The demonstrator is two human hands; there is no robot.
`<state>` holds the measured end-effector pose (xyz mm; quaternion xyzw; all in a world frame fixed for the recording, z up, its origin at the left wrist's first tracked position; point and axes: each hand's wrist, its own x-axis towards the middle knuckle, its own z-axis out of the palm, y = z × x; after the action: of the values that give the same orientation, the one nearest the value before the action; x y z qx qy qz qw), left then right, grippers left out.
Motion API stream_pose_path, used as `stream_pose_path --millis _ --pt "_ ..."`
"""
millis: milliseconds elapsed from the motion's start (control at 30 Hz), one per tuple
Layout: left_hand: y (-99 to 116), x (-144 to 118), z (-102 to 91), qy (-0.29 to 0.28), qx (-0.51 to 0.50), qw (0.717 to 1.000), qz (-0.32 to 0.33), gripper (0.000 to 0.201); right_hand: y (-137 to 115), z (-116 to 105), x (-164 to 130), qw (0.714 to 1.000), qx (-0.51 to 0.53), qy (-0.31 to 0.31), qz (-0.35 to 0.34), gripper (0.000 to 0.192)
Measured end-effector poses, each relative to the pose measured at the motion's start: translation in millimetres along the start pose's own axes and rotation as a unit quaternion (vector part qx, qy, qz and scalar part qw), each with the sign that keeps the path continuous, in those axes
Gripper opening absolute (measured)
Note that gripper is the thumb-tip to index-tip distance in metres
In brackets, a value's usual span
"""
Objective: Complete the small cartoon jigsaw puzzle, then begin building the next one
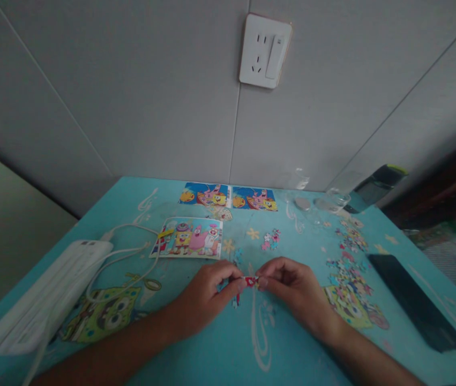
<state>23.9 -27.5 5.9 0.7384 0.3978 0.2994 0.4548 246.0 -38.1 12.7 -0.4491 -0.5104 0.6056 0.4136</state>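
Observation:
Small red and white jigsaw puzzle pieces (251, 282) are pinched between my two hands over the middle of the table. My left hand (214, 287) grips their left end with thumb and forefinger. On the right end, my right hand (288, 279) does the same. Whether the pieces are joined I cannot tell. A few blue and red puzzle pieces (236, 301) lie just below the left fingertips. Beyond the hands, a small cluster of pink and blue pieces (270, 239) rests on the table. A cartoon picture card (195, 239) lies beyond my left hand.
Many loose puzzle pieces (348, 271) spread along the right, beside a long black object (416, 300). A white power strip (46, 295) with cables lies at the left. Two blue picture cards (254, 199) lie near the wall. Clear containers (338, 199) stand at the back right.

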Motion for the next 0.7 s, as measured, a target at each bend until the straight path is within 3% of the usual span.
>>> stream_pose_path --millis 167,300,700 --pt "4 0 -1.7 -0.018 -0.034 0.999 -0.021 0.028 0 -1 2 0.999 0.052 -0.004 0.010 0.018" --pt "0 1 -2.7 0.016 -0.015 0.999 -0.044 0.028 -4 -6 3 0.997 0.075 0.001 -0.009 0.023" --pt "-11 2 -4.8 0.121 0.023 0.990 -0.064 0.028 0 -20 7 0.997 -0.059 -0.020 -0.034 0.010"
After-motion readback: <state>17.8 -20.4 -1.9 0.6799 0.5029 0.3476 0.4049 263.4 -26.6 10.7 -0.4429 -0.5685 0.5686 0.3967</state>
